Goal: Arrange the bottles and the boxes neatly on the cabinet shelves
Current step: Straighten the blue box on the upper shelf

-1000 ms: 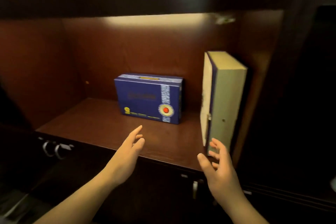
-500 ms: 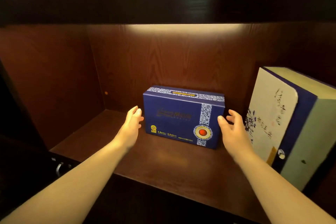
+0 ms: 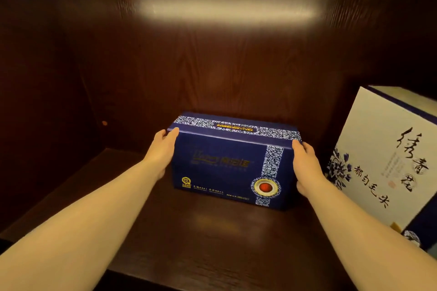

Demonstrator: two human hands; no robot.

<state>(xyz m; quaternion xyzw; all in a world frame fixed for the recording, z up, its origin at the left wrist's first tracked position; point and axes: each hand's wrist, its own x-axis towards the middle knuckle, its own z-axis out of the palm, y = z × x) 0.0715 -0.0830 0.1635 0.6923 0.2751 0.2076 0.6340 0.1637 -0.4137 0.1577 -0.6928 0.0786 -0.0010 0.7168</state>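
Observation:
A dark blue box (image 3: 220,165) with a white patterned band and a red dot in a round emblem stands on the dark wooden cabinet shelf (image 3: 212,238), close to the back wall. My left hand (image 3: 162,149) presses flat against its left end. My right hand (image 3: 306,165) presses against its right end, so both hands clamp the box between them. A tall white box (image 3: 387,156) with black calligraphy and a blue flower stands upright at the right, just beyond my right hand.
The shelf bay is enclosed by a dark wooden back wall (image 3: 212,66), a left side wall (image 3: 47,101) and a shelf above. Bare shelf surface lies to the left of the blue box and in front of it.
Both hands reached forward from the shelf's front edge and closed against the two ends of the blue box. The view moved closer into the bay.

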